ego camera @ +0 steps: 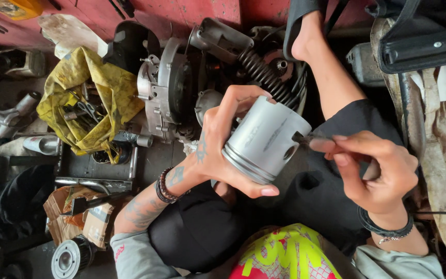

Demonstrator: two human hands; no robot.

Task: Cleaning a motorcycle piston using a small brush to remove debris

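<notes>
Here, the left hand [218, 144] wraps its fingers around a grey piston [265, 139], held tilted above the lap. The right hand [375, 170], just right of the piston, pinches a thin dark tool [305, 138] whose tip touches the piston's side by the pin hole. Beyond the piston lies an engine case [166, 93] with a black spring [264, 75]; farther left of it, a yellow rag [91, 98] holds tools.

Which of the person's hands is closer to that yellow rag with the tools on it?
Left. The left hand, gripping the grey piston, is just right of the yellow rag; the right hand is farther right, beyond the piston.
</notes>
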